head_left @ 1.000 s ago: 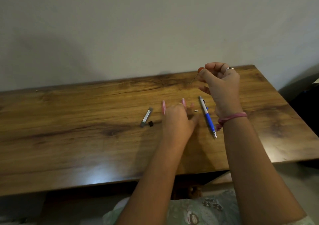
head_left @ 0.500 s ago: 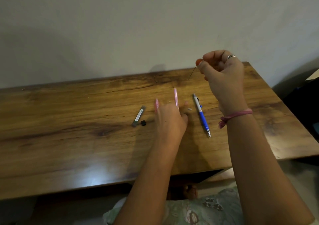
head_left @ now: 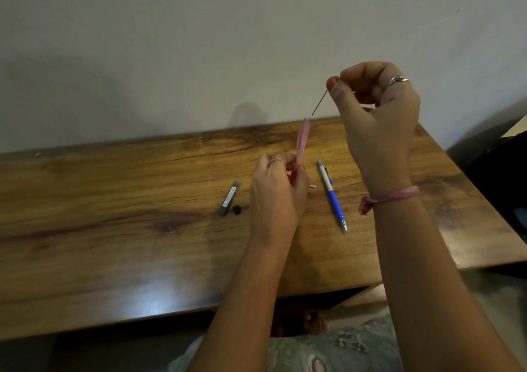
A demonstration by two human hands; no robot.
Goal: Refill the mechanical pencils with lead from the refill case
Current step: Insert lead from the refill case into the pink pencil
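Observation:
My left hand (head_left: 278,192) grips a pink mechanical pencil (head_left: 302,140) and holds it upright over the wooden table (head_left: 114,200), its open top end pointing up. My right hand (head_left: 376,115) is raised above it and pinches a thin dark lead (head_left: 319,103) between thumb and forefinger. The lead's lower tip hangs just above the pencil's top end. A blue and white mechanical pencil (head_left: 332,196) lies on the table between my arms. The grey refill case (head_left: 229,197) lies left of my left hand, with its small black cap (head_left: 236,209) beside it.
A tiny white piece (head_left: 312,186), perhaps an eraser, rests on the table near the blue pencil. A plain wall rises behind the table. Dark objects stand off the table's right end. Patterned cloth shows at the bottom edge.
My left hand has tilted the pink pencil up from near the table to upright. My right hand has risen with the lead, bringing its tip over the pencil's top.

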